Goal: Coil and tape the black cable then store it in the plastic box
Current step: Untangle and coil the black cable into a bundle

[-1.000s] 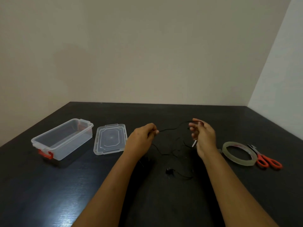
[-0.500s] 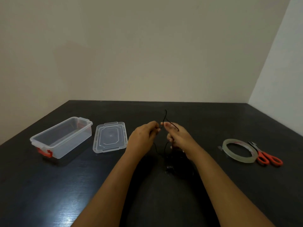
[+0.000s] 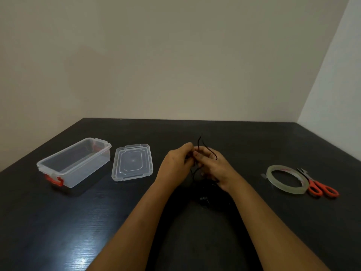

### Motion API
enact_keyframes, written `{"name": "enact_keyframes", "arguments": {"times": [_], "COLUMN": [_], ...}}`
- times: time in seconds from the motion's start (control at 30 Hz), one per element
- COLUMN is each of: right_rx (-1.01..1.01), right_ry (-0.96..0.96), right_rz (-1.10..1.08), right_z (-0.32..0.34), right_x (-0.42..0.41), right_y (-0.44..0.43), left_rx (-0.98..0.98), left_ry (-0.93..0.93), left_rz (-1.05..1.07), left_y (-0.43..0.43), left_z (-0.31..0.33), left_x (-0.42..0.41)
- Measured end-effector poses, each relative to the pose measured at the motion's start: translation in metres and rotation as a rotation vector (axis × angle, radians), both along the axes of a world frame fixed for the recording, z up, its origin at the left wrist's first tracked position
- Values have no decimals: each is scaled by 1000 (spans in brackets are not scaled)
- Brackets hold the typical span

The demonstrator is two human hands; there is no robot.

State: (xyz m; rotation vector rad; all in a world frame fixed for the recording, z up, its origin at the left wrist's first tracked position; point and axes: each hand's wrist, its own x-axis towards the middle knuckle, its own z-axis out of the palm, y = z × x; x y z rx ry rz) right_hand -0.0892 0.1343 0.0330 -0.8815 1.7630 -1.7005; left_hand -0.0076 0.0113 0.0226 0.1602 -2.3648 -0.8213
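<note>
A thin black cable (image 3: 199,142) loops up between my two hands at the table's middle. My left hand (image 3: 176,163) pinches it at the fingertips. My right hand (image 3: 213,165) touches the left and holds loops of the same cable, one strand crossing its back. The rest of the cable hangs down to the table, where a small black part of it (image 3: 203,198) lies, hard to see against the dark top. The open clear plastic box (image 3: 74,163) with red latches stands at the left, with its clear lid (image 3: 132,162) flat beside it.
A roll of clear tape (image 3: 286,178) lies to the right of my hands, with orange-handled scissors (image 3: 322,189) right beside it. The table (image 3: 78,222) is dark and meets walls at the back and at the right.
A second ago my hands were apart with the cable stretched between them. My right hand has moved left to meet the left hand, and the cable is now gathered in loops.
</note>
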Motion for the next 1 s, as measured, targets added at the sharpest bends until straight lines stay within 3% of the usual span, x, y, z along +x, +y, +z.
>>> {"name": "enact_keyframes", "arguments": {"times": [0.13,0.33,0.43,0.5,0.6,0.67,0.77,1.0], "right_rx": [-167,-588,-721,-714,-380,-221,-106,130], "right_ry": [-83,-588,-609,-517,-83,102,134,465], "right_rz": [-214,-658,-737,-672,-540,-341,-106,-119], "right_z": [4,4,2,2,-3,-7,-10,-10], "right_x": [-4,-45,-47,-41,-27,-18,-10,-11], "right_y": [-3,25,30,21,4,-5,-12,-8], "left_rx": [73,20,-35,-46,-28,-16,-18,-13], "left_ry": [-12,-117,-139,-136,-128,-92,-48,13], "left_rz": [10,101,104,87,70,58,67,172], "left_y": [-2,-13,-10,-6,-1,0,-3,-8], "left_z": [4,0,0,-1,0,1,-3,-4], "left_x": [1,3,1,-1,-3,-2,-4,-5]}}
